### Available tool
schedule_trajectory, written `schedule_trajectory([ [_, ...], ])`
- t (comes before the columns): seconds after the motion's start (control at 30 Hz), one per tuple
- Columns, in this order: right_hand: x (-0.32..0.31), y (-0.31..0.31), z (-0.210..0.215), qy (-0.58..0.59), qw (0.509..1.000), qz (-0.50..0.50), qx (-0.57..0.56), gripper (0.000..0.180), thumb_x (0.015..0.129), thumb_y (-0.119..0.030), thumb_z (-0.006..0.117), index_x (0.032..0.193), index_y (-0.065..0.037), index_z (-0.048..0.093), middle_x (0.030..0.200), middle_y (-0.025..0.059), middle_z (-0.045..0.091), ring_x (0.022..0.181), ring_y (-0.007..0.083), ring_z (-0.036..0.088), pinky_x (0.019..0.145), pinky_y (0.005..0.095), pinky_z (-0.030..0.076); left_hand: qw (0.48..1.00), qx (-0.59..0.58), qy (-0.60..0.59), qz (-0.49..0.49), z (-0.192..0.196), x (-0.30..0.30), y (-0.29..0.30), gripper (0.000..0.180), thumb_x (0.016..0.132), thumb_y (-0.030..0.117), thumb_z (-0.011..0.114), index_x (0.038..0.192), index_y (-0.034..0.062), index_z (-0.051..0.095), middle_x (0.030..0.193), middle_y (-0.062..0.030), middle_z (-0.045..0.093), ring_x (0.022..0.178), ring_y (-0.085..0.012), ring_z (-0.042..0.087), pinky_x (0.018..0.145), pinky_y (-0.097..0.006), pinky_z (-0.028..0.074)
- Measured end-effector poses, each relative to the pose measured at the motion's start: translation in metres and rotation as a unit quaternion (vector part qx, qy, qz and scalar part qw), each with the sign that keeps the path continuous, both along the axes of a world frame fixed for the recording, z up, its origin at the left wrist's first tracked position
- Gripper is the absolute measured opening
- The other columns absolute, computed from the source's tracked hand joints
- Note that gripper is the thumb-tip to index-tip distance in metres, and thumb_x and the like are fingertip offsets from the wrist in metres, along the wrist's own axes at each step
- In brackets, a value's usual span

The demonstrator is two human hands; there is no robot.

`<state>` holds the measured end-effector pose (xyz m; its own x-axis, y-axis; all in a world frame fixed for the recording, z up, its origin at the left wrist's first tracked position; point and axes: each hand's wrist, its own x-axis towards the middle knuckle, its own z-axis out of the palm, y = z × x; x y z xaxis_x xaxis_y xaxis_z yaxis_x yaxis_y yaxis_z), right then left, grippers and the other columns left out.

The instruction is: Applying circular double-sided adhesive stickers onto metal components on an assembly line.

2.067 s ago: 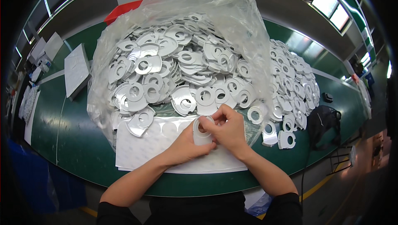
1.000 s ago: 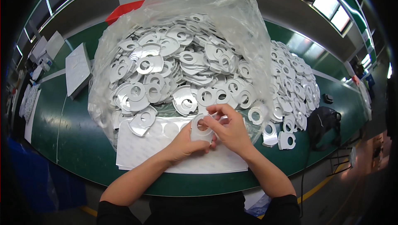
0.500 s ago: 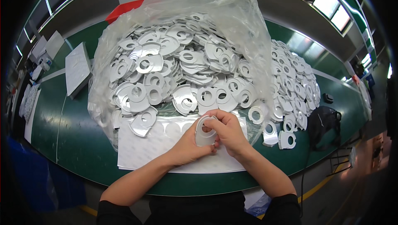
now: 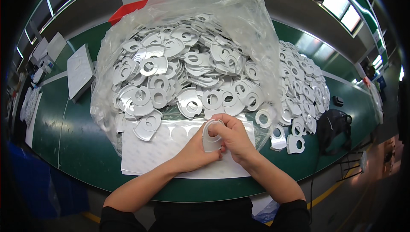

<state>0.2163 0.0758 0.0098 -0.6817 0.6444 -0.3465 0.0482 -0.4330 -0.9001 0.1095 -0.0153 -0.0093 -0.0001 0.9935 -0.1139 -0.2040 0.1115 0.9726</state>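
Observation:
Between both hands, just above the white sheets, is a flat light-grey plastic part with a round hole. My left hand [image 4: 193, 153] grips the part [image 4: 211, 146] from its left and lower side. My right hand [image 4: 237, 140] is closed at its right side, thumb and fingers pressed at the hole and upper rim. Under my forearms lies a stack of white sheets [image 4: 147, 155] with faint round outlines near its top edge. Just beyond, a clear plastic bag [image 4: 245, 14] lies open, full of similar grey parts [image 4: 198, 71].
A second pile of such parts [image 4: 301, 84] spreads on the green table [image 4: 81, 142] to the right, near a black cloth-like item [image 4: 335, 129]. A white box-like block [image 4: 80, 71] stands at left. Behind the bag shows a red bin [image 4: 128, 10].
The held part has tilted very slightly, and my right fingers have shifted a little on its rim. The bag and both piles are unchanged.

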Motion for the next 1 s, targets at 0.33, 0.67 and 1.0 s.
schedule_trajectory([
  [0.33,0.000,0.000,-0.012,0.003,0.997,0.019,0.070,0.024,0.074,-0.010,0.062,0.096,-0.006,0.055,0.081,0.0000,0.057,0.066,0.0062,0.053,0.051,0.0191,0.042,0.999,-0.008,0.041,0.008,-0.008,-0.002,0.001,0.068,0.072,0.003,0.062,0.132,0.0038,0.030,0.113,-0.0103,0.048,0.103,-0.0173,0.051,0.087,-0.031,0.044],
  [0.67,0.004,0.002,-0.011,0.011,0.989,0.039,0.142,0.034,0.073,-0.004,0.057,0.106,0.002,0.055,0.089,0.0079,0.060,0.080,0.0116,0.056,0.073,0.0249,0.047,0.999,-0.024,-0.044,0.003,-0.007,-0.008,0.004,0.072,0.069,0.001,0.063,0.132,0.0031,0.030,0.113,-0.0102,0.049,0.097,-0.0162,0.055,0.080,-0.030,0.048],
  [1.0,0.003,0.010,-0.011,0.075,0.981,-0.030,0.174,0.029,0.087,-0.005,0.051,0.115,0.002,0.055,0.104,0.0070,0.059,0.097,0.0111,0.052,0.085,0.0237,0.042,0.963,-0.085,-0.250,0.058,0.009,-0.018,-0.005,0.049,0.085,0.024,0.060,0.123,0.0053,0.037,0.101,-0.0137,0.058,0.086,-0.0222,0.061,0.069,-0.033,0.053],
])
